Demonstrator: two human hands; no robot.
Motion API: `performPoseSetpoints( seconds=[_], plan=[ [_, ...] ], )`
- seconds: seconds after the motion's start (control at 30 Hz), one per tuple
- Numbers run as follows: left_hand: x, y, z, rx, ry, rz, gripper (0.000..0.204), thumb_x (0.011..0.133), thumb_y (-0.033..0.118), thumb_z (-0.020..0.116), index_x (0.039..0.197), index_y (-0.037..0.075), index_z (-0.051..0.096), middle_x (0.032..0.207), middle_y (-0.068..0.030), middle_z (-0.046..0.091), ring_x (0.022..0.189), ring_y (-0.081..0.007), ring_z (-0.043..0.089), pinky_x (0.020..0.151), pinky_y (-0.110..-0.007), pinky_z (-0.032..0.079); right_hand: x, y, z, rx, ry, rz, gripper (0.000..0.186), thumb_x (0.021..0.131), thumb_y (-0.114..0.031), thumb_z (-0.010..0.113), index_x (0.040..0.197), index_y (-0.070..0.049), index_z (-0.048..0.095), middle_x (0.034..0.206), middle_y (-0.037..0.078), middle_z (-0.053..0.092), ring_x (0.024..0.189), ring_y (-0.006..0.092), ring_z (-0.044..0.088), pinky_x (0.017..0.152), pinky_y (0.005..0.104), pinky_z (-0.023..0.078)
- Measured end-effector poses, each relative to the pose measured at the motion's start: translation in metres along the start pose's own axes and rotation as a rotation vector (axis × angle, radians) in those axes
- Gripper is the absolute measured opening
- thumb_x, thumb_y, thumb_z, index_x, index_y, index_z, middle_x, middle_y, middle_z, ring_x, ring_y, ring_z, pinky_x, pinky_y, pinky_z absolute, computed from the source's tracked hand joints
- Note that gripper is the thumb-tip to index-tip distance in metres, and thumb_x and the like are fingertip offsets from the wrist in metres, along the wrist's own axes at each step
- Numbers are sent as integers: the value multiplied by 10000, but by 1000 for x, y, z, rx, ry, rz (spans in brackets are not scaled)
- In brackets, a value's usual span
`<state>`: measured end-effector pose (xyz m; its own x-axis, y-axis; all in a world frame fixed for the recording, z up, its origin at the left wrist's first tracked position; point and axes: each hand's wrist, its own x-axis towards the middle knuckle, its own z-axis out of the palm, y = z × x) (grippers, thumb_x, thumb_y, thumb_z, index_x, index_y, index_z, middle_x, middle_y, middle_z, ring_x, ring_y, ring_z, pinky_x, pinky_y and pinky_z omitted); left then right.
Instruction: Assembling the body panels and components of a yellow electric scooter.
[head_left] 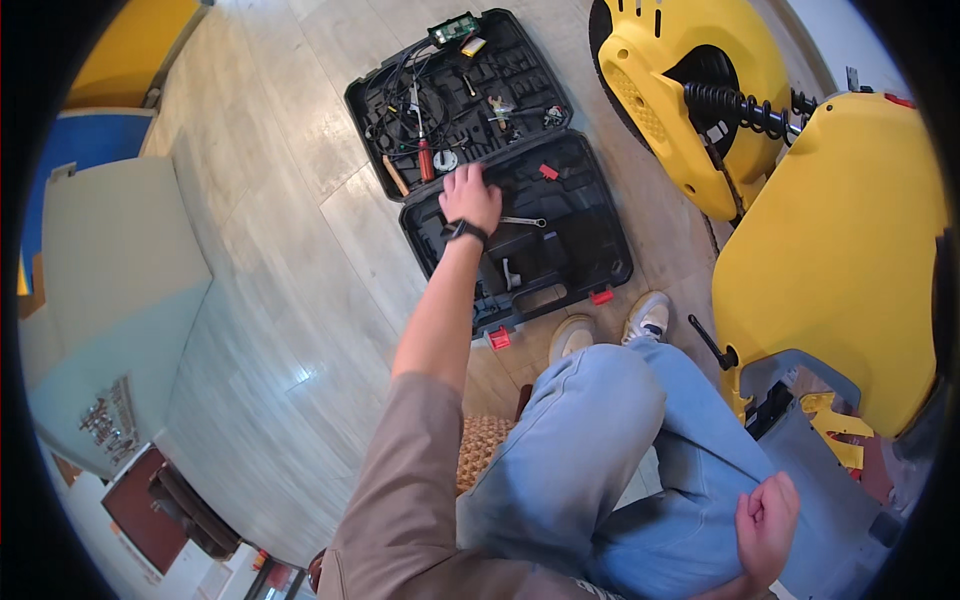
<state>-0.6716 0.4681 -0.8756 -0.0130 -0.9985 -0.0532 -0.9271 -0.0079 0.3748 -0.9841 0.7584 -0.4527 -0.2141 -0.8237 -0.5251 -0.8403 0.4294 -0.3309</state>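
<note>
My left hand (471, 198), with a dark watch at the wrist, reaches down over the hinge side of the nearer half of an open black tool case (617, 225). Its fingers are curled downward, and the tips and anything in them are hidden. Beside the heel of that hand a combination wrench (523, 221) sticks out to the right. Just past the fingertips, in the far half, are a red-handled screwdriver (426, 160), a round white-and-dark piece (445, 161) and a wooden handle (395, 175). My right hand (768, 525) rests in a loose fist by my right thigh, nothing visible in it.
Black cables (400, 90) and a green circuit board (453, 28) lie in the case's far half. A yellow machine (840, 260) with a wheel and a black coil spring (745, 108) stands close on the right. My shoes (648, 317) are at the case's near edge.
</note>
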Motion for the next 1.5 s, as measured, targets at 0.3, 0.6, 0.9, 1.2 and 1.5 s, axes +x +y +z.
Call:
performPoseSetpoints(
  seconds=[0.3, 0.6, 0.9, 1.2, 1.5],
  plan=[
    [52, 42, 38, 174, -139, 150, 498, 749, 284, 636, 1205, 100, 559, 1242, -64, 557, 1205, -265, 488, 959, -499, 413, 16, -16, -16, -11, -148, -74, 202, 760, 40, 605, 682, -19, 429, 678, 165, 430, 651, 339, 468, 608, 438, 365],
    [84, 43, 51, 136, -31, 98, 238, 798, 238, 589, 1006, 154, 669, 1106, -53, 603, 1070, -271, 552, 889, -472, 451, 18, -2, -17, -50, -202, -114, 179, 710, 48, 604, 708, -23, 440, 683, 141, 444, 653, 338, 464, 598, 422, 368],
    [114, 49, 62, 247, -76, 100, 393, 795, 215, 564, 1180, 198, 643, 1363, -60, 495, 1266, -286, 433, 980, -492, 396, 26, -1, -23, 18, -246, -129, 201, 707, 77, 604, 722, -40, 441, 684, 129, 441, 623, 317, 447, 584, 420, 369],
    [116, 62, 62, 202, 15, 208, 258, 780, 210, 591, 1009, 159, 699, 1166, -47, 585, 1154, -264, 508, 953, -489, 396, 26, -1, -24, 46, -274, -114, 207, 712, 75, 613, 732, -49, 449, 682, 121, 438, 624, 307, 441, 579, 415, 360],
    [89, 33, 54, 82, 141, 189, 150, 780, 233, 606, 873, 143, 682, 1021, -31, 616, 1047, -242, 546, 881, -459, 415, 25, -3, -19, 16, -214, -120, 203, 696, 76, 605, 726, -41, 442, 692, 133, 446, 648, 325, 458, 595, 425, 377]
  ],
)
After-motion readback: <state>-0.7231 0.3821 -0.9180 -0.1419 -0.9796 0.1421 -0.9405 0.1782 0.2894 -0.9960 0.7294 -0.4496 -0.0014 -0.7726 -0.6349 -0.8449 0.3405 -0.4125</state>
